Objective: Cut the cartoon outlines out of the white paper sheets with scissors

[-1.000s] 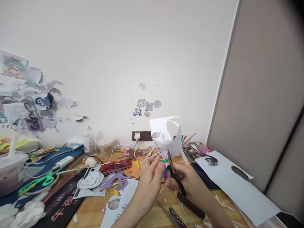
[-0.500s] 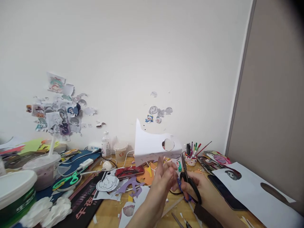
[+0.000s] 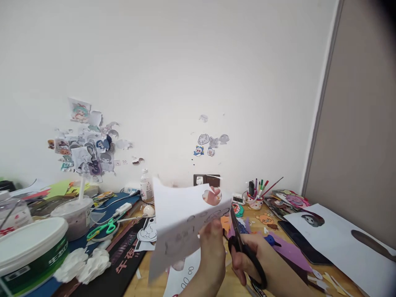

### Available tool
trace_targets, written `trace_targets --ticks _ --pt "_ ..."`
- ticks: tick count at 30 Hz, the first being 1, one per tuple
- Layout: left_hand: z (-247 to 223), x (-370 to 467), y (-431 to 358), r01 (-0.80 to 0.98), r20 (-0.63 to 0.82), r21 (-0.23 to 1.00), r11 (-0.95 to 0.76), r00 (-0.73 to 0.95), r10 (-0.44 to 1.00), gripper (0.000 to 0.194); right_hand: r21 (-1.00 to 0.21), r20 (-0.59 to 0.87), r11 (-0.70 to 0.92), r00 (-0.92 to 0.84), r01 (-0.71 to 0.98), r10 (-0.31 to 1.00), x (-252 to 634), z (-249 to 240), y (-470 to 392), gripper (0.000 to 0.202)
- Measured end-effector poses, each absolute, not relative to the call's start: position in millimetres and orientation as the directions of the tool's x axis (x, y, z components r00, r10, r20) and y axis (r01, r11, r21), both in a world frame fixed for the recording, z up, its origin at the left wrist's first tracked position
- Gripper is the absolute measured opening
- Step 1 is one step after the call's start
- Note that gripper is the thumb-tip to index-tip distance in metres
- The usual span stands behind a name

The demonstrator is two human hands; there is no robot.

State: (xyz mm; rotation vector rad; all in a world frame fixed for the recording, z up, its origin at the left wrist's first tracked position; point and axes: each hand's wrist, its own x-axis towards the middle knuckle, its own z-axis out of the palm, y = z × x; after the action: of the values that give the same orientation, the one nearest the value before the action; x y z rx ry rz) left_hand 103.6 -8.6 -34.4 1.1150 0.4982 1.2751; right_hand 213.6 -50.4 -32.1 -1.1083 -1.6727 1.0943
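A folded white sheet of paper (image 3: 177, 210) with drawn outlines and a round hole hangs above the table. My left hand (image 3: 213, 245) grips it from below near its right end, and a finger shows through the hole. Black-handled scissors (image 3: 254, 264) are in my right hand (image 3: 247, 253), whose fingers are through and around the handles. The blades point up beside the sheet's right edge; whether they touch the paper I cannot tell. Under my left wrist lies another paper with drawn ovals (image 3: 187, 276).
At left stand a green-and-white tub (image 3: 34, 251), a lidded cup (image 3: 72, 216), crumpled tissue (image 3: 95, 264) and green scissors (image 3: 103, 231). A pen holder (image 3: 255, 202) stands at the back. Rightward lie a dark tablet (image 3: 305, 243) and a large white sheet with cut-outs (image 3: 337, 251).
The held sheet has turned and dropped to the left, showing more of its drawn side. My left hand has moved slightly right and down. The right hand keeps the scissors; the view has shifted left.
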Motion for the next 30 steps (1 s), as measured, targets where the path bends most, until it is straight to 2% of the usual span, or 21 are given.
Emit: trace_targets --ticks 2,5,9,12,19,23,26,30 --pt "-36.8 99.5 -10.3 -0.438 0.279 0.878 -0.194 0.139 0.95 0.061 -0.953 0.179 0.238 -0.287 0.186 0.941 211.2 -36.1 -51.7 0.039" --pt "-37.4 95.4 -11.8 -0.375 0.256 0.896 -0.236 0.004 0.967 0.046 -0.958 0.196 0.246 -0.291 0.147 0.936 208.8 -37.6 -53.5 0.042" --pt "-29.5 94.1 -15.3 -0.339 0.214 0.909 -0.241 -0.115 0.97 0.046 -0.956 0.214 0.26 -0.28 0.138 0.936 206.4 -35.4 -54.3 0.047" --pt "-18.5 92.4 -19.1 -0.298 0.19 0.931 -0.211 -0.1 0.977 0.047 -0.946 0.249 0.296 -0.287 0.133 0.925 206.4 -32.8 -55.3 0.052" --pt "-8.7 84.1 -16.9 -0.106 0.239 0.964 -0.245 -0.071 0.968 0.031 -0.952 0.219 0.267 -0.275 0.152 0.936 207.3 -18.6 -63.9 0.056" --pt "-17.9 80.3 -12.2 0.042 0.376 0.927 -0.374 -0.075 0.924 0.028 -0.961 0.187 0.228 -0.238 0.159 0.953 208.4 -15.1 -63.8 0.052" --pt "-26.2 76.9 -7.3 0.202 0.569 0.809 -0.552 -0.038 0.821 0.028 -0.956 0.172 0.213 -0.202 0.201 0.964 210.3 -16.5 -61.9 0.044" --pt "-29.5 71.0 0.0 0.327 0.683 0.689 -0.647 0.005 0.73 0.029 -0.959 0.136 0.172 -0.166 0.224 0.977 213.2 -19.3 -59.6 0.03"
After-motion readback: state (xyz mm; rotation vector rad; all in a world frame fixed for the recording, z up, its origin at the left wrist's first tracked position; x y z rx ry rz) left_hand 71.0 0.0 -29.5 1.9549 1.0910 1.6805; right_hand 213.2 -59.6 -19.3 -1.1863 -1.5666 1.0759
